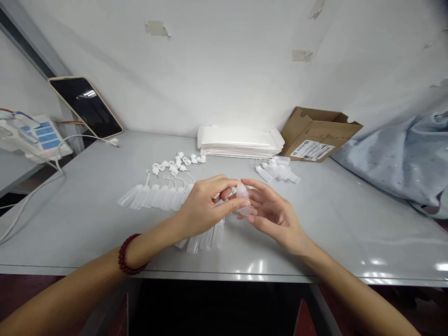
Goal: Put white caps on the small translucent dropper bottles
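Note:
A small translucent squeeze bottle (245, 210) is held tilted above the table, nozzle end up. My left hand (210, 201) pinches it near the neck with the thumb across its front. My right hand (275, 212) curves around its other side, its index fingertip by the nozzle and its thumb at the bottle's base. Partly hidden behind my left hand lies a row of similar bottles (154, 197) with thin tails. More bottles (206, 239) lie beneath my hands. Several white pointed caps (174, 165) are scattered behind the row.
A stack of white packets (241, 142) lies against the wall. Beside it stands an open cardboard box (317, 135) with more bottles (278, 169) in front. At left are a leaning phone (86, 105), a power strip (44, 137) and a cable. Blue-grey fabric (395, 158) covers the right side.

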The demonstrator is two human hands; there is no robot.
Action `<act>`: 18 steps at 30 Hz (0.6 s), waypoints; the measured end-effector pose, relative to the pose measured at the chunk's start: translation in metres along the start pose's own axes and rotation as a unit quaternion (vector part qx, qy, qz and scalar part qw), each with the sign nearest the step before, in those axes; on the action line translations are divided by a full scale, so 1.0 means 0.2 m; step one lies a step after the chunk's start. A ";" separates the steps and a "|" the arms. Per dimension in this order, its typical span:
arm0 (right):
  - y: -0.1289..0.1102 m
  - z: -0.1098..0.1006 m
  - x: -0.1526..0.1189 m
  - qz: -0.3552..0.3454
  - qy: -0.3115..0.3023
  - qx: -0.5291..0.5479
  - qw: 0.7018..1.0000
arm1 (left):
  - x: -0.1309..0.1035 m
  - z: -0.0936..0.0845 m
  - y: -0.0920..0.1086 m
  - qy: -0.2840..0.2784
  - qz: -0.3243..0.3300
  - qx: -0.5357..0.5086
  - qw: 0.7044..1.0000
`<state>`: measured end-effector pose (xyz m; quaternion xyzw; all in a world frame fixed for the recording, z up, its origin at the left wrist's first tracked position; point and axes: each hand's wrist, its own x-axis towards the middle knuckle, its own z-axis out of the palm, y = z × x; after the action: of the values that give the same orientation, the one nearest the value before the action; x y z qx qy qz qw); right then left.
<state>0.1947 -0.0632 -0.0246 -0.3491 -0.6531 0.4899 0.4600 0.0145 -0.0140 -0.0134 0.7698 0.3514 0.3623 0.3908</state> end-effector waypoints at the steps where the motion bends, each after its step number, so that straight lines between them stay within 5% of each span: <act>1: 0.00 0.00 0.00 0.004 0.006 -0.009 1.000 | 0.00 0.00 0.00 0.004 0.008 0.007 1.000; 7: 0.04 0.00 -0.01 -0.048 0.058 -0.067 0.995 | 0.01 -0.02 0.00 -0.010 -0.073 -0.097 0.993; 12: 0.07 0.01 -0.01 -0.112 0.097 -0.198 0.969 | 0.05 -0.06 -0.02 0.028 -0.177 -0.383 0.906; 18: 0.11 0.01 0.00 -0.208 0.099 -0.359 0.905 | 0.05 -0.05 0.01 0.036 -0.209 -0.450 0.868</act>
<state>0.1934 -0.0578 -0.0470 -0.3937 -0.7936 0.0785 0.4571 0.0103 -0.0034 -0.0049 0.4056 0.3170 0.4187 0.7481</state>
